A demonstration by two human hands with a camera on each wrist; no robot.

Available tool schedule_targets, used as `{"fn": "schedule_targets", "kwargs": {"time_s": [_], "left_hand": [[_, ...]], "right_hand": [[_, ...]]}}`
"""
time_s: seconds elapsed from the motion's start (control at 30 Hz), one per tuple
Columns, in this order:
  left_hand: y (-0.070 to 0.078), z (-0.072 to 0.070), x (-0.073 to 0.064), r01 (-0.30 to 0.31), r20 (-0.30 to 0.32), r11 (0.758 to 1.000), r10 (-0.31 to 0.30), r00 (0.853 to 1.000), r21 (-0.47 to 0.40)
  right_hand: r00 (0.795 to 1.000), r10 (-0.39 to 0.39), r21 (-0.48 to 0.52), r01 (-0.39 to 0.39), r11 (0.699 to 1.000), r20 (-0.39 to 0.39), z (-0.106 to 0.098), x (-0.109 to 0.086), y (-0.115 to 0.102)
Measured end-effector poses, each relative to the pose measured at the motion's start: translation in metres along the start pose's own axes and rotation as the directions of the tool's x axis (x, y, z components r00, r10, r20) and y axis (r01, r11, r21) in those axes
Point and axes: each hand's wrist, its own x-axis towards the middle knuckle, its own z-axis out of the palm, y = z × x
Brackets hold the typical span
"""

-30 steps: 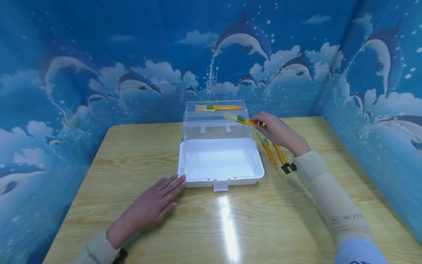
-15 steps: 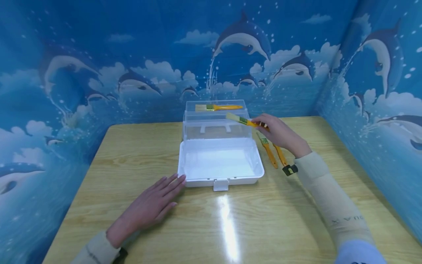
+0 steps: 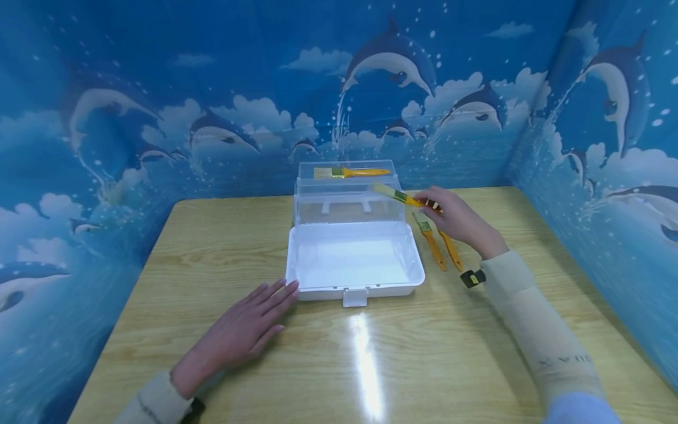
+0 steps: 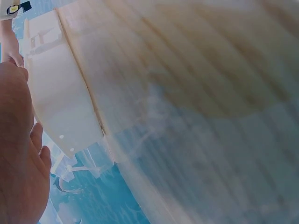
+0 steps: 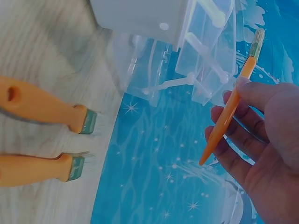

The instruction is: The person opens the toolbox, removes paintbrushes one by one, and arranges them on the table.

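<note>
Head view is showing two hands working well apart over a table [image 3: 228, 227]. The right hand [image 3: 457, 221] is pinching a brush [image 3: 406, 198] by its orange handle, thumb on one side and fingers on the other, and is holding it in the air with its pale bristles pointing left and slightly up, in front of the clear tier [image 3: 346, 183] of an open white box [image 3: 323, 294]. The left hand [image 3: 238, 330] is lying with its fingers straight, the fingertips touching the box's near left corner. A second brush [image 3: 365, 172] is lying across the clear tier. Right of the box, a third brush [image 3: 435, 250] and a fourth brush [image 3: 451, 251] are lying side by side on the table. Behind, a blue backdrop [image 3: 265, 171] is showing dolphins.
</note>
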Motion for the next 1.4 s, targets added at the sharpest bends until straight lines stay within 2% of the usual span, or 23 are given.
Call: {"fn": "schedule_targets", "kwargs": {"time_s": [0.33, 0.73, 1.17, 1.4], "left_hand": [[0.000, 0.000, 0.001, 0.013, 0.019, 1.000, -0.014, 1.000, 0.005], [-0.001, 0.001, 0.000, 0.009, 0.013, 1.000, -0.009, 1.000, 0.011], [0.000, 0.000, 0.000, 0.005, 0.015, 1.000, -0.005, 1.000, 0.025], [0.000, 0.000, 0.000, -0.003, 0.007, 1.000, 0.002, 1.000, 0.030]], "right_hand": [[0.999, -0.001, -0.002, 0.001, 1.000, -0.033, 0.004, -0.012, 0.014], [1.000, 0.024, -0.030, -0.024, 0.999, 0.016, 0.009, -0.026, 0.028], [0.999, -0.012, -0.023, 0.012, 1.000, -0.029, 0.014, -0.044, 0.045], [0.999, 0.018, -0.022, -0.019, 1.000, -0.027, 0.013, -0.051, 0.053]]}}
